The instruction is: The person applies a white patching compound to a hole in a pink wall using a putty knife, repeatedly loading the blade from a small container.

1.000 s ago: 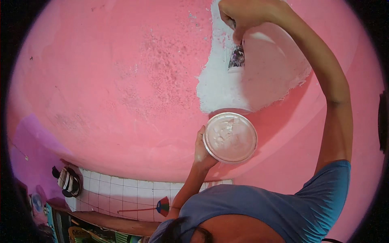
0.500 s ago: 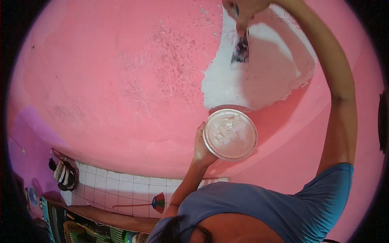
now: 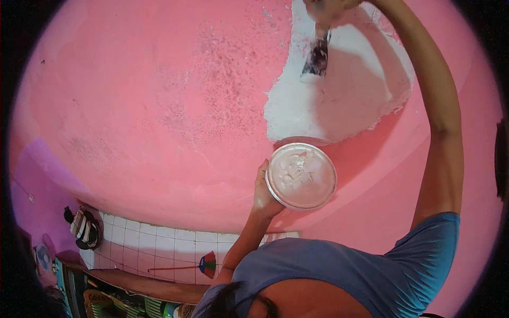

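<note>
My left hand (image 3: 266, 193) grips the side of a round tub (image 3: 284, 203) in front of the wall. Inside it a whitish paste (image 3: 302, 175) fills up near the rim, with a ridged, scooped surface. My right hand (image 3: 331, 9), raised at the top edge and partly cut off, is closed round the handle of a putty knife (image 3: 316, 57). The knife's dark blade points down, and its pale lower edge lies against a fresh white coated patch (image 3: 291, 100) on the pink wall (image 3: 122, 95). My arm's shadow falls across that patch.
Left of the white patch, the pink paint is dark-speckled and rough. White floor tiles (image 3: 159, 241) lie below at the left, with a broom (image 3: 207, 264) on them. A dark and white bundle (image 3: 85, 228) stands by the purple wall section (image 3: 45, 175). Wooden furniture (image 3: 143, 283) borders the lower left.
My right hand and the putty knife have shifted slightly up and to the right over the white patch. The left hand and tub stay in place.
</note>
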A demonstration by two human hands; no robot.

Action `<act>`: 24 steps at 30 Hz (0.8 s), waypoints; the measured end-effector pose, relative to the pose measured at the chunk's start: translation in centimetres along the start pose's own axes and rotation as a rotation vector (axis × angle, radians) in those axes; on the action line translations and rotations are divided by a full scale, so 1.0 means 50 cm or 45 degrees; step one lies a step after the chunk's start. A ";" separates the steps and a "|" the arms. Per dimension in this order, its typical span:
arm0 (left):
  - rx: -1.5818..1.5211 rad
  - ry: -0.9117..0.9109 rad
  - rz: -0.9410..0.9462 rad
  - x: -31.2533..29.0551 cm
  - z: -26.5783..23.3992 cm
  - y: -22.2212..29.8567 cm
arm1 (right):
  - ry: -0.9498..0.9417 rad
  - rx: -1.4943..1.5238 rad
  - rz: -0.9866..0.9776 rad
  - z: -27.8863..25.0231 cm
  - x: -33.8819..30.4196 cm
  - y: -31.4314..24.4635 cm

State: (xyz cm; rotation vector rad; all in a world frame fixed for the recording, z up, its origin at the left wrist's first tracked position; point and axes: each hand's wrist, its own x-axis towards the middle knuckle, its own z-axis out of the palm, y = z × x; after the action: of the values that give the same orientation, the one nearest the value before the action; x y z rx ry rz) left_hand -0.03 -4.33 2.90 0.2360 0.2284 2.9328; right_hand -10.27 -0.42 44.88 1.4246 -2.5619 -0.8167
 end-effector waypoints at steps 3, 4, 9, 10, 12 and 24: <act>-0.012 0.010 -0.004 0.000 0.002 -0.005 | -0.065 -0.276 -0.047 0.095 0.064 0.021; -0.030 0.014 0.003 0.001 0.003 -0.005 | -0.093 -0.411 -0.108 0.118 0.083 0.031; -0.010 0.022 0.025 -0.001 0.001 0.001 | 0.036 -0.328 0.006 0.152 0.046 -0.016; -0.015 0.008 0.014 0.000 -0.003 -0.002 | 0.078 -0.342 -0.003 0.155 0.040 -0.015; -0.023 0.045 -0.015 0.002 -0.006 -0.004 | 0.113 -0.351 -0.008 0.147 0.035 -0.006; -0.065 0.071 0.043 -0.005 -0.016 0.004 | 0.428 -0.004 -0.045 0.267 -0.051 -0.039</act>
State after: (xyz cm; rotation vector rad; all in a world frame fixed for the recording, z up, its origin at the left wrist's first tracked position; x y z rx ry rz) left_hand 0.05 -4.68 2.11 0.1518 0.1587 2.9769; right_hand -11.80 6.22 32.98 1.4662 -2.2884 -0.5300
